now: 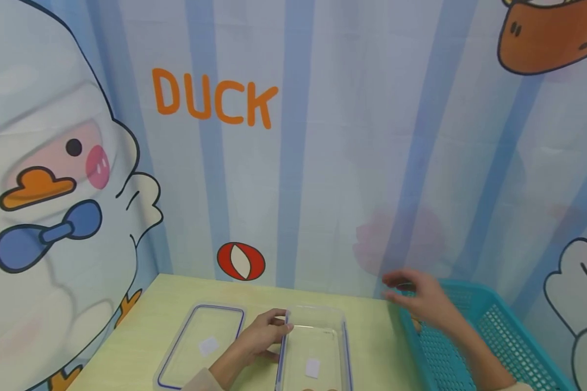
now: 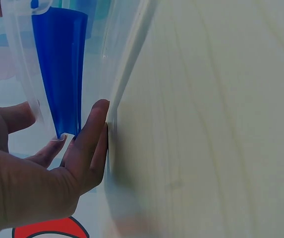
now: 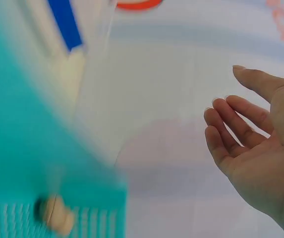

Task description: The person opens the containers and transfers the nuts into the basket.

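A clear plastic food container (image 1: 318, 339) with blue side clips stands on the table, a small white label inside it. My left hand (image 1: 261, 336) grips its left wall near the far corner, thumb over the rim and fingers along the outside. The left wrist view shows the fingers by the blue clip (image 2: 60, 69). My right hand (image 1: 423, 296) hovers over the near-left rim of a teal basket (image 1: 506, 331), fingers loosely bent around nothing. Below it, a small tan item (image 1: 416, 324) shows inside the basket, partly hidden by the hand.
Left of the container lies its clear lid (image 1: 220, 323) with a blue seal and a white label. Brown rounded tops peek in at the bottom edge, inside the container. A striped curtain (image 1: 342, 163) with duck drawings hangs behind the pale wooden table (image 1: 372, 336).
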The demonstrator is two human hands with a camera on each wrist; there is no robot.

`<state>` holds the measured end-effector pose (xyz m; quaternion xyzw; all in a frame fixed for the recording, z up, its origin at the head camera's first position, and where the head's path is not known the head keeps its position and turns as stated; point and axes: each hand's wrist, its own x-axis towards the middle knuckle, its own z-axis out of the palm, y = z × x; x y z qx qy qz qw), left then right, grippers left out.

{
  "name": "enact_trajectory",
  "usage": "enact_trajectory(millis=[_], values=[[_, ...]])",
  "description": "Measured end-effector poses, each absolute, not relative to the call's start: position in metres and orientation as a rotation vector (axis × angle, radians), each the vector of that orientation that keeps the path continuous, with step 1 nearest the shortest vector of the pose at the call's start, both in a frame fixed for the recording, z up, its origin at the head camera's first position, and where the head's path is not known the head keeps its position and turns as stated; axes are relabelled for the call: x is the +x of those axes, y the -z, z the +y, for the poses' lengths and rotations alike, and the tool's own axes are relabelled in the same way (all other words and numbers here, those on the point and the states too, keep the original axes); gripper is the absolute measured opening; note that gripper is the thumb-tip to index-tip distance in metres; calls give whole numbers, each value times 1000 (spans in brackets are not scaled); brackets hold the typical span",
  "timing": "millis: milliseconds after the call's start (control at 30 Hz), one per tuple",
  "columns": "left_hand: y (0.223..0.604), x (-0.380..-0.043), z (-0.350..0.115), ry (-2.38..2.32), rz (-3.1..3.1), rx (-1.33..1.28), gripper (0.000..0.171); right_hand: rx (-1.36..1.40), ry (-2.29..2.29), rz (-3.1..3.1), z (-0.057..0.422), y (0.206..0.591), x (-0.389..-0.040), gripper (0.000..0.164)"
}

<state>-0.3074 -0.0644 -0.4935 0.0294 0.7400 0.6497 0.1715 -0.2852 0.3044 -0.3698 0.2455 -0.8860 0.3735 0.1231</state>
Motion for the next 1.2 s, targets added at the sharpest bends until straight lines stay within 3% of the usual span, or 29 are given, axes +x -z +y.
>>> enact_trajectory(millis=[233,533,1200], values=[[492,-306,-66,-1848,2103,104,58,974,-1243,-2527,238,367,-268,29],[493,-308,-67,-1827,2115,87,58,1222,-1271,-2612,183,396,-259,30],[494,-310,-68,-1813,2124,72,57,1340,-1196,-2973,159,461,-265,24]])
